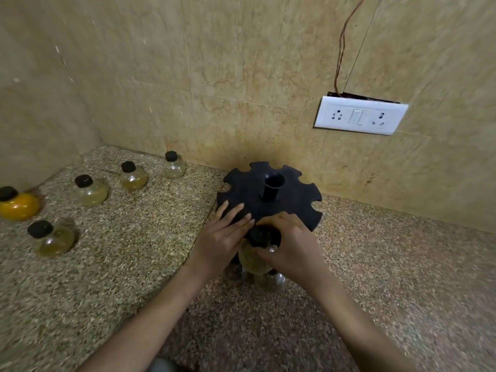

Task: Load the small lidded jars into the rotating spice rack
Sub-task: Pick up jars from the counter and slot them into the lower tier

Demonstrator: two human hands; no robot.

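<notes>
A black round spice rack point(269, 193) with notched slots and a centre tube stands on the counter near the wall. My right hand point(291, 247) grips a small clear jar point(253, 260) with a black lid at the rack's near edge. My left hand point(226, 237) lies flat on the rack's top rim, fingers spread, beside that jar. Two clear jars point(271, 283) show low on the rack under my hands. Several loose jars stand at left: one yellow point(17, 205), others pale point(91, 190) point(132, 175) point(174, 165) point(51, 237).
The speckled granite counter point(389, 264) runs into a tiled corner at left. A white switch and socket plate point(359, 115) with a loose wire sits on the back wall above the rack.
</notes>
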